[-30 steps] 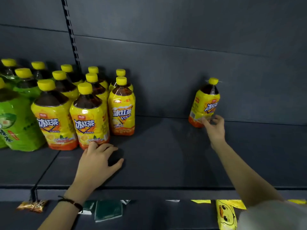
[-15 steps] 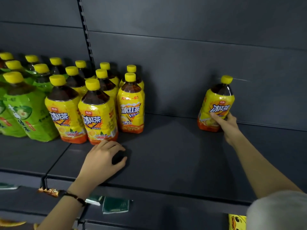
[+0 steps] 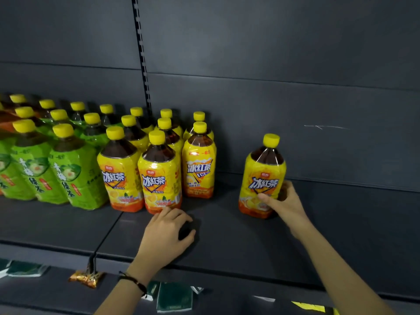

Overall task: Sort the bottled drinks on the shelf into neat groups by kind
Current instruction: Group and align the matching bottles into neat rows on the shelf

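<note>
Head view, right of centre: right hand [image 3: 284, 204] is gripping the stray iced-tea bottle [image 3: 263, 176] to join its group [image 3: 159, 173]; left hand [image 3: 167, 237] is resting empty.

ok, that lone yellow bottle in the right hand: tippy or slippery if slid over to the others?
Probably heavy: the bottle looks full to the neck with dark tea. Likely stable enough, since it is squat with a wide base and the right hand holds it low. The glossy label may be a bit slick.
</note>
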Action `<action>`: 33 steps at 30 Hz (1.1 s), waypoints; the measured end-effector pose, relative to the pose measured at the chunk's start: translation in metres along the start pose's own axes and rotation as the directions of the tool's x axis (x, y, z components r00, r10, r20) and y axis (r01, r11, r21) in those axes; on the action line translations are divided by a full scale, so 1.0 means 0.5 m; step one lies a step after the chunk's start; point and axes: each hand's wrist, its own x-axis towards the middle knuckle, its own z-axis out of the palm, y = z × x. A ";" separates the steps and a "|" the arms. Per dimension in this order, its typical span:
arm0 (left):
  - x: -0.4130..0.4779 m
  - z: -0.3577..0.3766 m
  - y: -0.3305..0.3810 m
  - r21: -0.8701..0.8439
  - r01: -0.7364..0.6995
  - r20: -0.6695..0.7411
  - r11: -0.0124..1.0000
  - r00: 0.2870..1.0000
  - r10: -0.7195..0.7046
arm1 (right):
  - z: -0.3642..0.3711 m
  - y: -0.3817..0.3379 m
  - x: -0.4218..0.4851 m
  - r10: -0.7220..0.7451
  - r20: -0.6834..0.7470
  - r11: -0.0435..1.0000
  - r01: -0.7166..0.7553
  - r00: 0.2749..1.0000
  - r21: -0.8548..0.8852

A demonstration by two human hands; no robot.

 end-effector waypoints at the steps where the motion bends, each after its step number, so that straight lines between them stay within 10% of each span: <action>1: -0.001 -0.001 -0.002 -0.018 -0.003 0.011 1.000 1.000 0.003 | 0.019 -0.005 -0.012 0.007 0.025 1.000 -0.007 1.000 -0.009; 6: -0.004 -0.042 -0.027 -0.346 0.136 0.026 0.928 0.990 -0.135 | 0.117 -0.032 -0.060 0.020 0.095 1.000 -0.020 0.995 -0.003; 9: -0.015 -0.092 -0.073 -0.446 0.111 -0.198 0.888 0.955 -0.219 | 0.175 -0.044 -0.079 0.010 0.119 1.000 -0.011 0.993 0.008; 18: -0.009 -0.197 -0.245 -0.412 0.464 -0.513 0.784 0.592 -0.621 | 0.302 -0.057 -0.125 -0.034 0.063 0.999 0.034 0.997 0.003; 33: 0.020 -0.194 -0.334 -0.420 0.548 -0.345 0.724 0.641 -0.686 | 0.367 -0.056 -0.111 -0.061 -0.037 0.998 0.062 0.997 0.029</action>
